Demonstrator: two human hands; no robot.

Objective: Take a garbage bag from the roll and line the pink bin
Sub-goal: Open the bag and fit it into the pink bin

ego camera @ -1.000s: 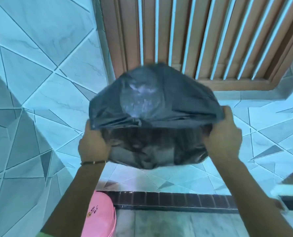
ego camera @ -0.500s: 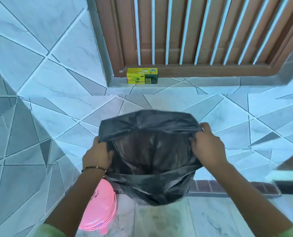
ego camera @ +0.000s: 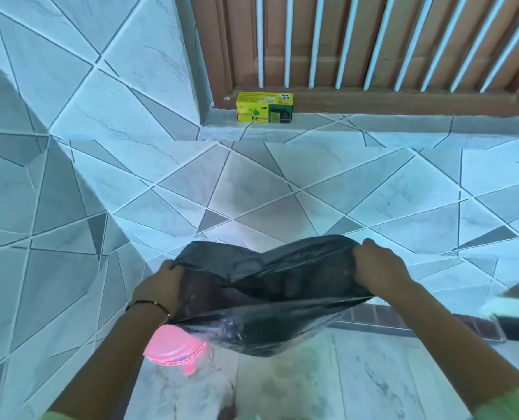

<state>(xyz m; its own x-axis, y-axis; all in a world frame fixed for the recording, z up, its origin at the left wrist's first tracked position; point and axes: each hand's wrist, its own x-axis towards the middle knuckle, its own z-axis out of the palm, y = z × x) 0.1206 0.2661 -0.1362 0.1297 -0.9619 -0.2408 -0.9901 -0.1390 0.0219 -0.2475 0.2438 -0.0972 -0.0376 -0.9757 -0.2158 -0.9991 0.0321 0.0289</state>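
Observation:
A black garbage bag (ego camera: pixel 270 301) hangs spread between both hands, its mouth pulled open toward me. My left hand (ego camera: pixel 161 287) grips the bag's left edge and my right hand (ego camera: pixel 379 268) grips its right edge. Below the left wrist a pink bin (ego camera: pixel 173 348) shows on the floor, partly hidden by the bag and my forearm. A yellow box of bin bags (ego camera: pixel 264 107) stands on the ledge under the wooden grille, far from the hands.
Tiled walls meet in a corner on the left. A wooden window grille (ego camera: pixel 373 43) fills the top right above a grey ledge. A dark brick strip (ego camera: pixel 403 319) runs along the floor edge. A blurred dark and white object (ego camera: pixel 512 301) juts in at the right.
Both hands have brought the bag down from in front of the grille toward the floor. The yellow box on the ledge came into view. More of the pink bin shows below.

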